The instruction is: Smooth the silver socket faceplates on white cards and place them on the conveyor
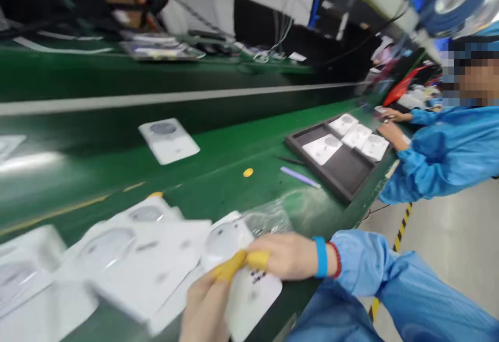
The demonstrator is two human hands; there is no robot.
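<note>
My left hand (208,300) and my right hand (286,259) meet at the fingertips over a white panel (255,300) near the bench's front edge. The panel has a round window and a cluster of small dark dots. Yellow finger covers are on fingers of both hands. My left hand is closed at the panel's left side, holding it. The fingers of my right hand are pinched together over the panel's middle; whatever lies between them is hidden. Close on the left, several similar white panels (156,259) overlap in a blurred pile. Clear plastic film (268,217) lies just behind my right hand.
On the green bench (218,149) are a lone white panel (169,142), a small yellow piece (248,172) and a purple stick tool (300,176). A dark tray (351,175) holds several panels. A co-worker in blue (460,149) works at the right.
</note>
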